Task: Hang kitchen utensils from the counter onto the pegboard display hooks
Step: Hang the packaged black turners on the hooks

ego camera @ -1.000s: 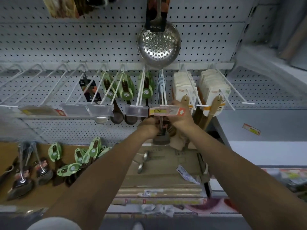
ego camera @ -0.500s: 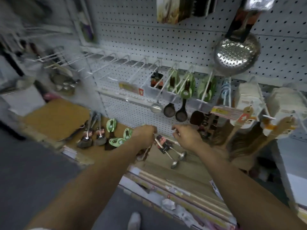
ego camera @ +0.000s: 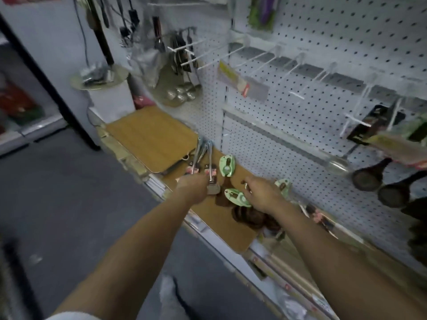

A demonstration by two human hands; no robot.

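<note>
Since half a second ago our view has swung left along the shelf, and both our hands have dropped from mid-air in front of the pegboard (ego camera: 288, 125) down onto the utensils lying on the wooden counter board (ego camera: 150, 137). Back then the hands hovered above the small metal spoons; now those spoons sit off to the right of our right arm.

Our left hand (ego camera: 193, 188) rests at the near ends of two metal-handled utensils (ego camera: 203, 158), whose shiny handles point away from us toward the pegboard. Its fingers are curled downward over them, but blur keeps us from telling whether they truly grip or only touch. Just right of that hand lies a dark spoon with a green card tag (ego camera: 227, 166), not touched by either hand.

Our right hand (ego camera: 262, 195) lies palm down over a cluster of dark wooden spoons (ego camera: 249, 215), its fingertips against a second green card tag (ego camera: 238, 197); the fingers look bent as if pinching the tag's edge. A third green tag (ego camera: 283, 184) peeks out just beyond the right wrist.

On the pegboard, white wire hooks (ego camera: 261, 63) jut out in a row, and dark ladles (ego camera: 367, 179) hang at the far right.
</note>
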